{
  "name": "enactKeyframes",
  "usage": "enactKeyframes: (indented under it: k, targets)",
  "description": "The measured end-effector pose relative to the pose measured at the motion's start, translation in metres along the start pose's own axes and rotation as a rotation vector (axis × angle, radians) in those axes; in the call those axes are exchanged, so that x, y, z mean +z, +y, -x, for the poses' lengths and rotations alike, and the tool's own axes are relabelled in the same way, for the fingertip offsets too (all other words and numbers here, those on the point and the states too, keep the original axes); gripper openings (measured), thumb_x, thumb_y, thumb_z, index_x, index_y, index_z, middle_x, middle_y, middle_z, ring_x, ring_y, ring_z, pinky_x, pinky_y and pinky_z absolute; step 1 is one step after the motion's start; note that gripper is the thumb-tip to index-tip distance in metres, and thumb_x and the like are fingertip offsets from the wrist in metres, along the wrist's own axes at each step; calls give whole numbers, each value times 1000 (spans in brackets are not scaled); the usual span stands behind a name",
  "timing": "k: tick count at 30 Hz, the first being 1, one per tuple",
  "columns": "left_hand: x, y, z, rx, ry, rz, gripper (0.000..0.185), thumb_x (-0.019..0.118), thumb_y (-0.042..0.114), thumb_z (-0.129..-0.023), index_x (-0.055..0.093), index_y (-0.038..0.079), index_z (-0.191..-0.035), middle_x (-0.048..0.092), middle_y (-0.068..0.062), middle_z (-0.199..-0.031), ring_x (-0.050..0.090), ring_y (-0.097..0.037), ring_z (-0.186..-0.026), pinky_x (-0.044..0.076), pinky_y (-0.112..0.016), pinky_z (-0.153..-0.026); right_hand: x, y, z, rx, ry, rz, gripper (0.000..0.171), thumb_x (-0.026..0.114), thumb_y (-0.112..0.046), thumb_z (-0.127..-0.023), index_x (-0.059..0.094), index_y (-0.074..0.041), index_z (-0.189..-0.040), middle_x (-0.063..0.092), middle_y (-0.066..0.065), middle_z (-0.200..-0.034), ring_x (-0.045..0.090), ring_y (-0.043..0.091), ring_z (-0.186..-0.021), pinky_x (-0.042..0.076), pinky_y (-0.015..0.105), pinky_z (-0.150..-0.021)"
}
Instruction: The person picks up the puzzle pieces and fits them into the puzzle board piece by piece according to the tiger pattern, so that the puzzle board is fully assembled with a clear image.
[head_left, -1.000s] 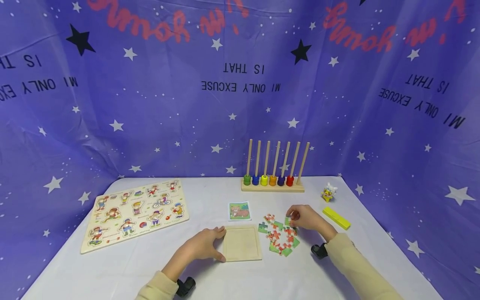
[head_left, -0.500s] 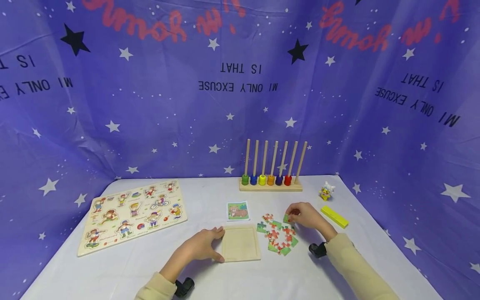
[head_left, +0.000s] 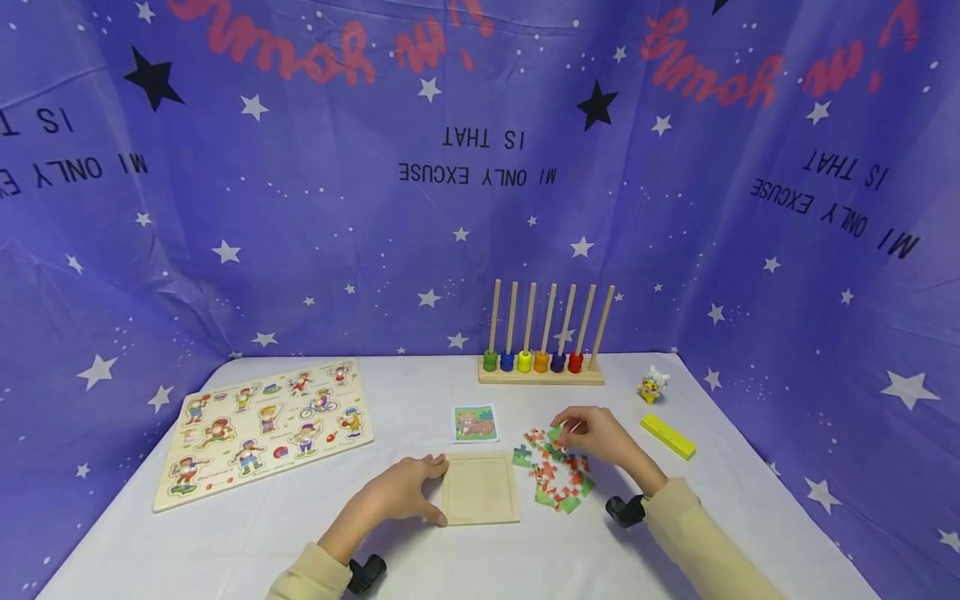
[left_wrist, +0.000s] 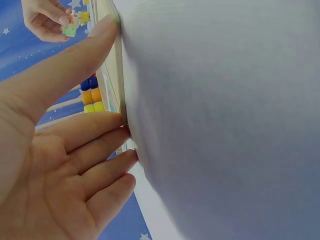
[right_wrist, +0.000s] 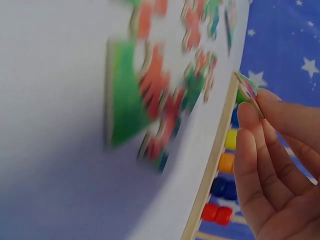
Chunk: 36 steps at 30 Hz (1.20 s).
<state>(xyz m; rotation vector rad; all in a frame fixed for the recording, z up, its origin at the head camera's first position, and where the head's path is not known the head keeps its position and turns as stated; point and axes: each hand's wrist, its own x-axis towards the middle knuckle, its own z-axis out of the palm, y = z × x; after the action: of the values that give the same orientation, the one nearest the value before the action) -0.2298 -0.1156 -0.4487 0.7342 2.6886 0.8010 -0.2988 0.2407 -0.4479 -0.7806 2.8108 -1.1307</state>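
Observation:
My right hand (head_left: 597, 435) pinches a green-edged jigsaw piece (right_wrist: 246, 91) between thumb and fingertips, close above the pile. Several loose jigsaw pieces (head_left: 546, 472), red, white and green, lie scattered under and beside that hand. My left hand (head_left: 402, 490) rests at the left side of a shallow square wooden puzzle tray (head_left: 481, 490). Its thumb touches the near corner and its outstretched fingertips meet the tray's edge, seen edge-on in the left wrist view. Nothing lies inside the tray. A small picture card (head_left: 476, 423) with an animal on green lies just behind it.
A wooden peg board (head_left: 542, 377) with coloured beads on upright rods stands at the back. On the left lies a large picture board (head_left: 270, 429). A small yellow-and-white figurine (head_left: 653, 386) and a yellow bar (head_left: 668, 437) are at the right. A purple star-printed cloth (head_left: 360, 233) surrounds the white table.
My right hand has moved a little left over the loose pieces with the jigsaw piece in its fingertips. The left hand stays at the tray's edge. The head view has shifted slightly.

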Motion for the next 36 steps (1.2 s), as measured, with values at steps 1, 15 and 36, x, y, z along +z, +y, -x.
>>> enactKeyframes:
  k: [1,15,36]
  targets:
    - [0,0,0,1,2,0,85,87,29,-64,52,-6,-133,45,-20,-144,38,-43,-133,29,-57,-109,2,-3,0,1,-1,-14,18,69,-6,-88,69,-6,-106,67,-1,-84,66,17,-71,55,26,-61]
    - [4,-4,2,17,15,47,88,86,29,-66,47,-8,-136,41,-21,-146,34,-43,-135,27,-56,-111,48,-27,-5,-13,-73,-167,24,75,-10,-84,70,-10,-108,66,-1,-86,63,13,-74,55,23,-64]
    - [2,-6,3,37,7,30,87,85,31,-68,48,-9,-136,41,-23,-146,35,-46,-134,29,-58,-109,99,-70,-29,-33,-113,-188,26,79,-16,-81,71,-9,-104,66,-7,-78,62,6,-66,53,21,-61]
